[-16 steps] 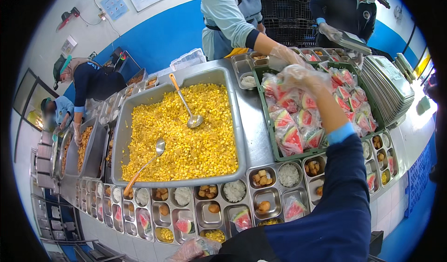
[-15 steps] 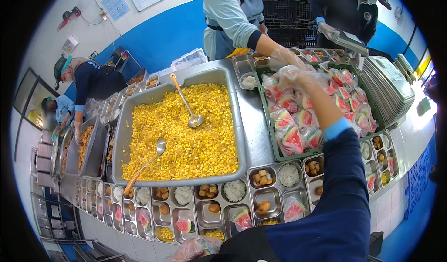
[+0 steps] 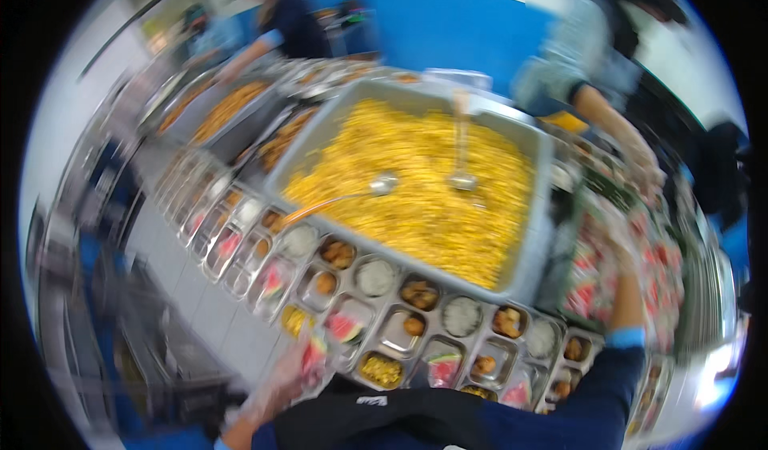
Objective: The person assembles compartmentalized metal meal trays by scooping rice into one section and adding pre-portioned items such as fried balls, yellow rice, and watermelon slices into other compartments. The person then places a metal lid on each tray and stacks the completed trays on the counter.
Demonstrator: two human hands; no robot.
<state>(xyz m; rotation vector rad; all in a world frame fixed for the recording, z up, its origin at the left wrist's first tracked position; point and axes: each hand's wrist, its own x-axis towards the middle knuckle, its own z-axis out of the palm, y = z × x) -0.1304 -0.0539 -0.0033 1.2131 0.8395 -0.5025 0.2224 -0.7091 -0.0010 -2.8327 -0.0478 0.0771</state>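
Note:
My left hand, in a clear glove, is closed on a bagged watermelon slice over the near edge of the row of metal compartment trays. My right hand reaches over the dark green crate, among bagged watermelon slices. Motion smears its fingers, so what they hold, if anything, cannot be made out. The trays carry rice, brown fried pieces, corn and watermelon in several compartments.
Beyond the trays stands a large grey bin of corn with two ladles in it. A co-worker's gloved hand is over the crate's far side. Other people work at food bins at the far left.
The view has swung left, so the bin and crate appear farther right. My left hand with the bagged watermelon slice has come into sight; my right hand stays over the crate.

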